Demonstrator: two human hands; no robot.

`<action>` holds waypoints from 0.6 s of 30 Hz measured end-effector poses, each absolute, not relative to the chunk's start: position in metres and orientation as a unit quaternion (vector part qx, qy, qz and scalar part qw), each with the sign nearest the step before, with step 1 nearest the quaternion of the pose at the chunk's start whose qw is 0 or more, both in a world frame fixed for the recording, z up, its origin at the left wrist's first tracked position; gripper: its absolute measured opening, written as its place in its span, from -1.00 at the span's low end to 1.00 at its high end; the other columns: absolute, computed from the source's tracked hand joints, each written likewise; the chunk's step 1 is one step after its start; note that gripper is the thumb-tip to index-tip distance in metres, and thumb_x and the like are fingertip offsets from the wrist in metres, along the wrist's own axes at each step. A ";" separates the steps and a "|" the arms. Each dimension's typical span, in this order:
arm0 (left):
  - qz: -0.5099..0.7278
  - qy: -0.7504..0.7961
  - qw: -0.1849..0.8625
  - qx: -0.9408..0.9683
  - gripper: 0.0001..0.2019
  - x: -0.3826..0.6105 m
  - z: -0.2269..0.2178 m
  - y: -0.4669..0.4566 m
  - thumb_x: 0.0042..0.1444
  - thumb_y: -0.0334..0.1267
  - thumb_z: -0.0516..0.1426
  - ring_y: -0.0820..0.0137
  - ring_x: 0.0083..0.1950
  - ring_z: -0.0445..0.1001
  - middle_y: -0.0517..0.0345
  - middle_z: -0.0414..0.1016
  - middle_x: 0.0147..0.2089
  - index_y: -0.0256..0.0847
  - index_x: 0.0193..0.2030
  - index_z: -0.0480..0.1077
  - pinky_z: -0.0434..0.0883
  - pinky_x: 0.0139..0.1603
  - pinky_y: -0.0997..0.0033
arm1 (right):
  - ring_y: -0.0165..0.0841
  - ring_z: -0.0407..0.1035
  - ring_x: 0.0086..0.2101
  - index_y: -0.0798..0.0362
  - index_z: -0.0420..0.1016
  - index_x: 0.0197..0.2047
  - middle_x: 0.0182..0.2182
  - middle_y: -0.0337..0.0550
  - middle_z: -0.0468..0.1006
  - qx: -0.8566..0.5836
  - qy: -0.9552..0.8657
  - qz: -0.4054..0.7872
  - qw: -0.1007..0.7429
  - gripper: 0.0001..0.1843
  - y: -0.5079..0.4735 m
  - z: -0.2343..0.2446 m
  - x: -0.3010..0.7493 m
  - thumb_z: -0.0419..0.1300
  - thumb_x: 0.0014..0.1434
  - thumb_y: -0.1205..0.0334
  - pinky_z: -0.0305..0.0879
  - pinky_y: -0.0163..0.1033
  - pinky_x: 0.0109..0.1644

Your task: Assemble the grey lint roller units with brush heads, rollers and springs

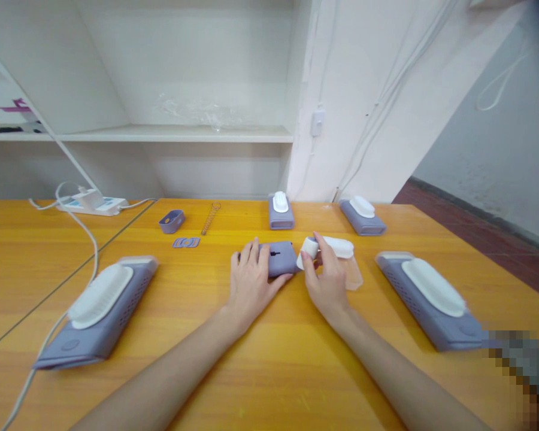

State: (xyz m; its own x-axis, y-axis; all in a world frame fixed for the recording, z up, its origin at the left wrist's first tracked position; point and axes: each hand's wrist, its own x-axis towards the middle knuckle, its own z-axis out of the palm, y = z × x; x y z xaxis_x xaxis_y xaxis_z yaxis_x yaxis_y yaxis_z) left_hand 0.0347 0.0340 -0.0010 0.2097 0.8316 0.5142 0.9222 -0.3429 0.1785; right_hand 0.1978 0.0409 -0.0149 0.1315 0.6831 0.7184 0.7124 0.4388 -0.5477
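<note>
My left hand point(250, 281) rests on a small lavender device body point(282, 257) in the middle of the orange table point(269, 353), fingers curled over its left side, holding it down. My right hand point(327, 280) pinches a white oblong part point(336, 246) at the device's right end, thumb and fingers closed on it. A clear plastic cover point(354, 274) lies just right of that hand.
Assembled lavender devices with white tops lie at the near left point(96, 311), near right point(429, 298), back centre point(281, 211) and back right point(363, 215). A small lavender tray point(171, 221), a flat ring piece point(186, 242), a spring point(211, 218) and a power strip point(92, 205) lie at the back left.
</note>
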 end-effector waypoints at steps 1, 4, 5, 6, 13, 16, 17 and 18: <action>-0.270 -0.566 0.083 -0.775 -0.38 0.035 0.000 0.033 0.02 0.16 0.10 0.04 0.18 0.22 -0.21 0.27 0.17 -0.25 0.10 0.23 0.20 0.08 0.01 | -0.27 0.40 -0.26 0.13 0.22 0.19 -0.08 0.08 0.47 -0.536 -0.648 0.001 0.541 -0.53 0.042 -0.016 0.199 0.05 0.25 0.14 0.36 -0.13 -0.17; -0.277 -0.572 0.080 -0.768 -0.36 0.036 0.002 0.032 -0.04 0.19 0.14 0.08 0.08 0.28 -0.13 0.34 0.04 -0.22 0.07 0.26 0.23 0.04 0.05 | -0.24 0.41 -0.21 0.14 0.23 0.20 -0.08 0.10 0.48 -0.547 -0.625 0.049 0.554 -0.51 0.046 -0.017 0.202 0.02 0.26 0.12 0.35 -0.09 -0.13; -0.282 -0.574 0.078 -0.765 -0.35 0.036 0.001 0.032 -0.07 0.20 0.15 0.09 0.05 0.29 -0.11 0.35 0.02 -0.21 0.06 0.27 0.24 0.04 0.05 | -0.23 0.41 -0.21 0.14 0.23 0.20 -0.09 0.10 0.49 -0.550 -0.620 0.067 0.556 -0.51 0.047 -0.017 0.202 0.02 0.26 0.11 0.35 -0.09 -0.13; -0.288 -0.573 0.073 -0.763 -0.34 0.035 0.001 0.033 -0.09 0.20 0.16 0.10 0.04 0.29 -0.09 0.35 0.01 -0.21 0.06 0.27 0.24 0.05 0.05 | -0.24 0.42 -0.21 0.14 0.23 0.20 -0.12 0.09 0.50 -0.552 -0.614 0.085 0.557 -0.51 0.048 -0.018 0.203 0.01 0.26 0.11 0.36 -0.09 -0.14; -0.355 -0.505 -0.015 -0.787 -0.34 0.021 -0.004 0.052 -0.17 0.11 0.27 0.19 0.06 0.32 0.01 0.39 0.00 -0.19 0.03 0.29 0.28 0.11 0.17 | -0.32 0.41 -0.44 0.14 0.27 0.14 -0.32 -0.03 0.53 -0.537 -0.577 0.207 0.579 -0.52 0.052 -0.022 0.204 0.04 0.23 0.05 0.37 -0.24 -0.45; -0.371 -0.492 -0.040 -0.786 -0.34 0.018 -0.003 0.056 -0.22 0.10 0.30 0.20 0.04 0.34 0.03 0.40 -0.02 -0.19 0.01 0.30 0.29 0.10 0.17 | -0.37 0.37 -0.56 0.12 0.26 0.12 -0.34 -0.06 0.53 -0.538 -0.551 0.281 0.573 -0.49 0.053 -0.020 0.204 0.05 0.21 -0.01 0.34 -0.28 -0.56; -0.376 -0.492 -0.044 -0.784 -0.34 0.017 -0.002 0.057 -0.23 0.10 0.30 0.20 0.03 0.34 0.03 0.40 -0.03 -0.18 0.00 0.31 0.30 0.09 0.17 | -0.38 0.36 -0.58 0.12 0.26 0.12 -0.33 -0.06 0.53 -0.542 -0.544 0.296 0.569 -0.48 0.052 -0.019 0.204 0.06 0.20 -0.02 0.33 -0.28 -0.59; -0.381 -0.491 -0.047 -0.782 -0.34 0.017 -0.002 0.056 -0.23 0.10 0.31 0.20 0.03 0.34 0.04 0.40 -0.03 -0.18 0.00 0.31 0.30 0.08 0.17 | -0.39 0.35 -0.60 0.11 0.27 0.12 -0.31 -0.06 0.53 -0.547 -0.539 0.304 0.564 -0.47 0.052 -0.018 0.203 0.07 0.19 -0.03 0.32 -0.28 -0.60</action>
State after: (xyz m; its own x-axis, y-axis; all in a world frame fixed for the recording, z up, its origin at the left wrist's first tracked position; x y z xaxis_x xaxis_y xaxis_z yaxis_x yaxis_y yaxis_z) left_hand 0.0174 0.0564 -0.0019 0.2270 0.8042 0.5493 0.7320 -0.5129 0.4484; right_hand 0.2033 0.0518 -0.0184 0.2337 0.9326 0.2749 0.2465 0.2167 -0.9446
